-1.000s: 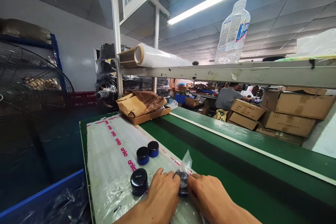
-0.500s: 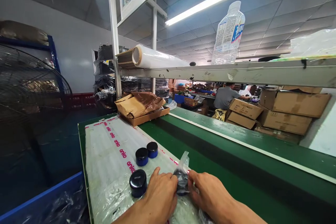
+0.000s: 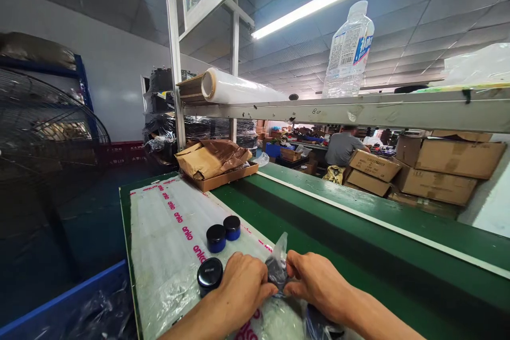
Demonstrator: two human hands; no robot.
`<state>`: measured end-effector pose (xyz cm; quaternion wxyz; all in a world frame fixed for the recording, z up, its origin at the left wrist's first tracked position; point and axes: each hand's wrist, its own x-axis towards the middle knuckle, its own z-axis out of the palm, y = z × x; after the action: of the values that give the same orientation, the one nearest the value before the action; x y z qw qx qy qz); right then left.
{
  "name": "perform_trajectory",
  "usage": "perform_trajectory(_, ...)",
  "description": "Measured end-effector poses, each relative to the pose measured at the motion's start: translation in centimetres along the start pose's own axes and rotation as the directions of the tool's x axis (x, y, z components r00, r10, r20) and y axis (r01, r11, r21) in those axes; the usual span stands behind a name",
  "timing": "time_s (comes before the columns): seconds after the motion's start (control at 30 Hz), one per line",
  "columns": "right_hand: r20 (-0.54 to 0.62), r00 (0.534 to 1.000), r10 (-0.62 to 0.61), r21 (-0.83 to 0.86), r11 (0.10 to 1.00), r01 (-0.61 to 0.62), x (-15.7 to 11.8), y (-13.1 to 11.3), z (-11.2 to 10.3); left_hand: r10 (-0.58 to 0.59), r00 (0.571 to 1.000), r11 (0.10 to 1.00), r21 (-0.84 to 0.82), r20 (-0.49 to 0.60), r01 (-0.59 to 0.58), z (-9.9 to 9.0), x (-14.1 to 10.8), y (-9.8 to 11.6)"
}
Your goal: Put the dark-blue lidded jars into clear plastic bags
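Note:
Between my hands is a short dark round piece inside a clear plastic bag (image 3: 278, 270), its loose end sticking up. My left hand (image 3: 245, 284) pinches the bag's near left side between thumb and curled fingers. From the right, my right hand (image 3: 316, 281) grips the bag with thumb and index finger. Left of my left hand stands a black-topped round piece (image 3: 210, 274), partly covered by the hand. Farther back are two similar short cylinders, black above and blue below: one (image 3: 215, 238) beside another (image 3: 231, 227). Under my right wrist lies another dark piece in clear plastic (image 3: 319, 324).
White sheeting printed "anko" (image 3: 159, 234) covers the left of the green bench (image 3: 358, 255). A cardboard tray (image 3: 227, 178) with brown paper sits at the back. Overhead, a shelf (image 3: 319, 110) holds a film roll (image 3: 243, 86) and a bottle (image 3: 349, 53). A blue bin (image 3: 67, 300) stands lower left.
My left thumb has come round to the near side of the bag, and my right hand has shifted slightly. The bagged piece under my right wrist shows more now.

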<state>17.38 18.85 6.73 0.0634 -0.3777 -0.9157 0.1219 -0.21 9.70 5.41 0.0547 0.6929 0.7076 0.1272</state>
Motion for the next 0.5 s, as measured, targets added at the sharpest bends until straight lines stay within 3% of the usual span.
perform_trajectory(0.3, -0.023, 0.981, 0.193, -0.095, 0.976, -0.194, 0.4, -1.2, 0.0, -0.174, 0.984, 0.984, -0.023, 0.043, 0.175, -1.3, 1.1, 1.2)
perform_trajectory(0.5, 0.022, 0.993, 0.114, 0.035, 0.993, -0.115, 0.5, 0.0, -0.2, -0.138, 0.990, 0.979, -0.145, 0.036, 0.142, -1.1, 1.3, 0.0)
